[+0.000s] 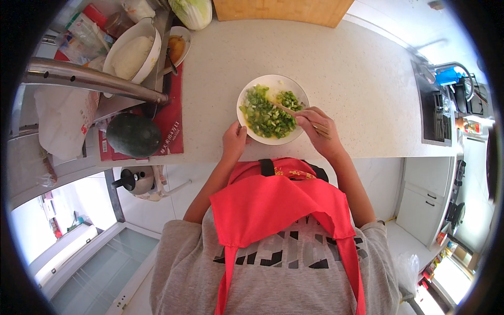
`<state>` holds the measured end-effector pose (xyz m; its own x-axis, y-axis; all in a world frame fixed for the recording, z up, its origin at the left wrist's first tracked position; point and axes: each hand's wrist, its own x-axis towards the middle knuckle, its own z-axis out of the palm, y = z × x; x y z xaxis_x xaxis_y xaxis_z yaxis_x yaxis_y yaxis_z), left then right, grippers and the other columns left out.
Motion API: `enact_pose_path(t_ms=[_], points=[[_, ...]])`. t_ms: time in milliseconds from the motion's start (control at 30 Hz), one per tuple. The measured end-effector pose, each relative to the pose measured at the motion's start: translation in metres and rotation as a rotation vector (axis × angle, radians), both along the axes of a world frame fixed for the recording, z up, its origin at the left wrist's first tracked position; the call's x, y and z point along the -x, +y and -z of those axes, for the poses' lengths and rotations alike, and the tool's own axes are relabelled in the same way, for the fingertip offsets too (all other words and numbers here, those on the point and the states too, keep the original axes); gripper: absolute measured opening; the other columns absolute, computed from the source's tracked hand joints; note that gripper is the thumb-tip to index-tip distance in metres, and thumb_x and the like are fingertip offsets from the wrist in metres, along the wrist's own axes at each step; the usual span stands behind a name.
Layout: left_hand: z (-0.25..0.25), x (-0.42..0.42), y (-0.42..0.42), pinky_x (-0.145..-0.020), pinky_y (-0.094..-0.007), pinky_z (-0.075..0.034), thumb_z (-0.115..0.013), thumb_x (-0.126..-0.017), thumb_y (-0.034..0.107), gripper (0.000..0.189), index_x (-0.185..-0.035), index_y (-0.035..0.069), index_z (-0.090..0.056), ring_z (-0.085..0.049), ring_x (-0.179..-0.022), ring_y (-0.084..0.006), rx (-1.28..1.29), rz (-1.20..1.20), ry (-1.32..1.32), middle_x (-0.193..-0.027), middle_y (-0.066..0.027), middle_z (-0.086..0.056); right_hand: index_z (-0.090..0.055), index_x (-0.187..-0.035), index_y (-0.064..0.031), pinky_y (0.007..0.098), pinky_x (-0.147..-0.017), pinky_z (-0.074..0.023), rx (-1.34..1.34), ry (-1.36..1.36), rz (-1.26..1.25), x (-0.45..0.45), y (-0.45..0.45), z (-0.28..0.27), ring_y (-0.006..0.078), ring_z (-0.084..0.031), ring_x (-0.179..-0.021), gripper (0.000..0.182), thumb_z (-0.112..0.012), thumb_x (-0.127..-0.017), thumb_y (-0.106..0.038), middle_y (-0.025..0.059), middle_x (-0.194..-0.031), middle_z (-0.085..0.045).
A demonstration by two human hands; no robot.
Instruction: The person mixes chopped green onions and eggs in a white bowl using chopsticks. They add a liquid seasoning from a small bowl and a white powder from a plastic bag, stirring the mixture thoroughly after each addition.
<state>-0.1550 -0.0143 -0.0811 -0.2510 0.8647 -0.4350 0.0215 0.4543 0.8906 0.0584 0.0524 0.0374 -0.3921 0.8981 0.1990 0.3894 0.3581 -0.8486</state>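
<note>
A white bowl [299, 87] stands on the pale speckled countertop [346, 67] in front of me. Chopped green onion [271, 120] lies in it with a yellow liquid that looks like beaten egg. My left hand [235, 138] grips the bowl's near left rim, thumb on the edge; its other fingers are mostly hidden. In my right hand [318, 130] is a pair of wooden chopsticks [286, 109]. Their tips reach into the food near the bowl's middle, and their back ends stick out below my palm.
To the left, a dark green melon [134, 135] rests on a red box [173, 114] beside a metal rack post [98, 80]. A napa cabbage [193, 12] and a wooden cutting board [281, 10] are at the far edge. At the right is a sink [433, 106].
</note>
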Motion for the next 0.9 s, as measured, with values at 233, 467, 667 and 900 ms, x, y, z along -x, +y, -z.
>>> enact_pose_path(t_ms=[233,467,667,900], points=[[0.005,-0.001,0.001,-0.056,-0.0255,-0.051,-0.043,-0.085,0.009,0.025,-0.107,-0.002,-0.047,-0.059,-0.068,-0.0135,-0.067,-0.042,-0.08,-0.084,-0.0093,-0.058,-0.058,-0.087,-0.0019,0.029,-0.068,-0.0434,0.027,0.062,0.066,0.002,0.015,0.014,0.0238,-0.055,-0.077,0.01,-0.054,-0.079,-0.008,0.0122,-0.081,-0.057],[0.022,-0.002,-0.002,-0.054,-0.0268,-0.048,-0.047,-0.08,0.007,0.02,-0.097,-0.003,-0.052,-0.059,-0.061,-0.0151,-0.143,-0.088,0.04,-0.074,-0.0114,-0.06,-0.058,-0.085,0.0006,0.027,-0.061,-0.0441,0.099,0.073,-0.006,0.017,-0.002,-0.009,0.0217,-0.056,-0.071,0.009,-0.054,-0.079,-0.005,0.0123,-0.079,-0.057],[0.001,-0.008,0.002,-0.055,-0.0247,-0.048,-0.046,-0.08,0.006,0.019,-0.095,-0.004,-0.053,-0.058,-0.062,-0.0129,-0.111,-0.068,0.109,-0.074,-0.0092,-0.06,-0.058,-0.086,0.0041,0.0211,-0.055,-0.0447,0.385,0.314,0.162,0.021,0.0,0.023,0.0089,-0.054,-0.061,0.015,-0.052,-0.083,-0.009,0.006,-0.072,-0.058],[0.006,-0.012,-0.005,-0.048,-0.0236,-0.046,-0.046,-0.078,0.004,0.019,-0.093,-0.004,-0.053,-0.056,-0.056,-0.0109,-0.06,-0.072,0.142,-0.07,-0.008,-0.059,-0.058,-0.086,0.0044,0.0204,-0.055,-0.0452,0.341,0.269,0.205,0.024,-0.006,-0.006,0.0092,-0.055,-0.06,0.018,-0.05,-0.084,-0.011,0.008,-0.072,-0.058]])
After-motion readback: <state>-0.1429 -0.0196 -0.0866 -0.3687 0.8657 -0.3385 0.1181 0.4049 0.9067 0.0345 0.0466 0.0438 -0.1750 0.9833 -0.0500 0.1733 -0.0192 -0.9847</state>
